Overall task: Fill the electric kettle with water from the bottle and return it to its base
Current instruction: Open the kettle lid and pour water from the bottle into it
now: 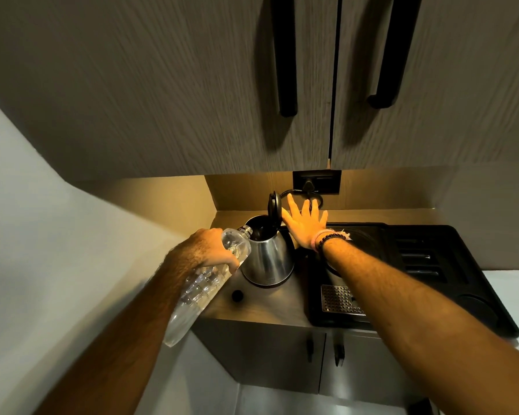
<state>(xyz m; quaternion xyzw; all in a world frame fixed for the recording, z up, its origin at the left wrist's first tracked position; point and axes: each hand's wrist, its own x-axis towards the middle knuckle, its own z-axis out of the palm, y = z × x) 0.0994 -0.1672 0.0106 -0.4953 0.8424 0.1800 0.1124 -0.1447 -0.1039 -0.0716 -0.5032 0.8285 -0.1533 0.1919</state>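
Observation:
A steel electric kettle (269, 256) stands on the counter with its black lid (274, 206) flipped up. My left hand (206, 250) grips a clear plastic water bottle (199, 292), tilted so its uncapped neck rests over the kettle's open mouth. My right hand (306, 223) hovers flat with fingers spread just right of the lid, above the kettle's handle side, holding nothing. A small black bottle cap (237, 295) lies on the counter in front of the kettle. Whether the kettle sits on its base I cannot tell.
A black tray (438, 265) with a metal drip grate (337, 298) fills the counter right of the kettle. A wall socket (316, 181) with a plugged cord sits behind. Cupboard doors with black handles (285, 55) hang overhead; a wall closes in on the left.

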